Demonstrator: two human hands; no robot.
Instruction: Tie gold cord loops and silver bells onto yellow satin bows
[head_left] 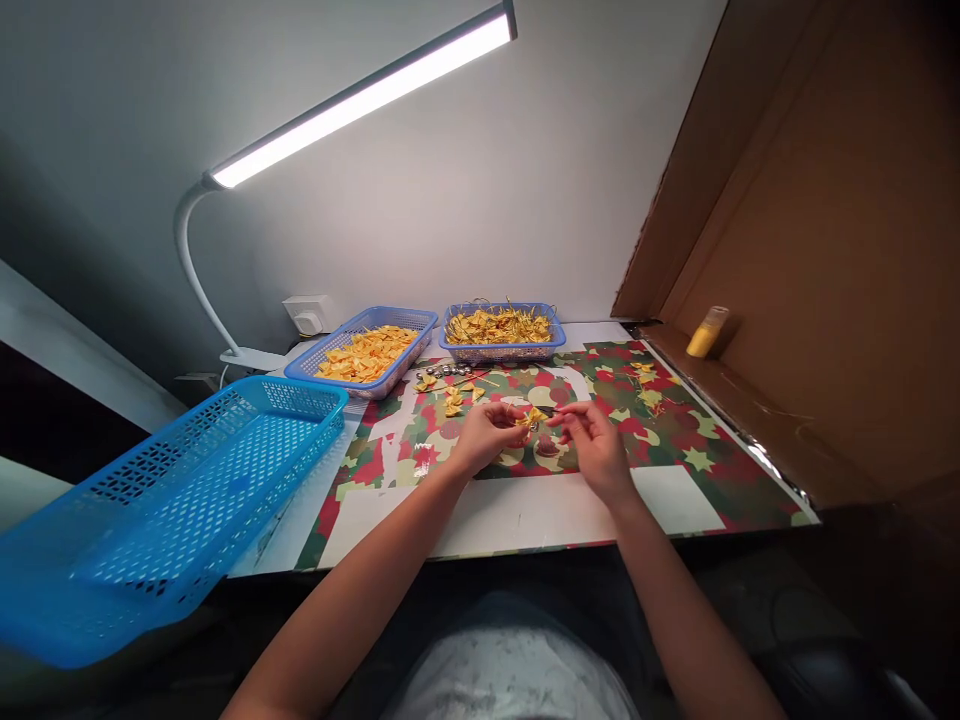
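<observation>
Over the patterned table top, my left hand (487,437) is closed, pinching a small gold ribbon bow (535,415) by its left side. A small shiny piece shows at the bow's lower edge, too small to name. From the right, my right hand (598,450) is closed with its fingertips at a thin dark piece (549,410) that touches the bow. Whether that piece is a tool or a tie I cannot tell. Several loose gold bows (453,402) lie just beyond my left hand, with small round silvery balls (448,370) behind them.
Two blue-violet baskets stand at the back: one (424,335) of yellow-gold pieces, one (502,352) of gold bows with wiry ties. A bright blue basket (247,500) is at the left under a lit lamp (367,95). Gold scraps (649,390) and a yellow-filled bottle (705,335) are at right.
</observation>
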